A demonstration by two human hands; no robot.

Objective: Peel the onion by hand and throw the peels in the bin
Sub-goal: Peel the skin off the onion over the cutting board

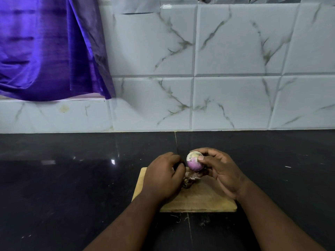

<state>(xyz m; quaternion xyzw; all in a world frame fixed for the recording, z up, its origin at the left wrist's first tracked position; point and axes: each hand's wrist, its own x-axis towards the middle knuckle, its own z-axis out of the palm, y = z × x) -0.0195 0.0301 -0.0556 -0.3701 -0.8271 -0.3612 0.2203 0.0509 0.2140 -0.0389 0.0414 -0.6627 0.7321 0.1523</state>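
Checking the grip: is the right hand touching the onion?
Touching. The head view shows the right hand with its thumb pressed on the onion and its fingers curled over the top.

Dim, bluish light; the curtain glows purple from behind – small glints on the glossy black surface. Tile lines bow at the edges.

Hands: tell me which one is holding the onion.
The right hand: it pinches the small round purple-and-white onion above the wooden chopping board. The left hand curls beside it, over loose peels.
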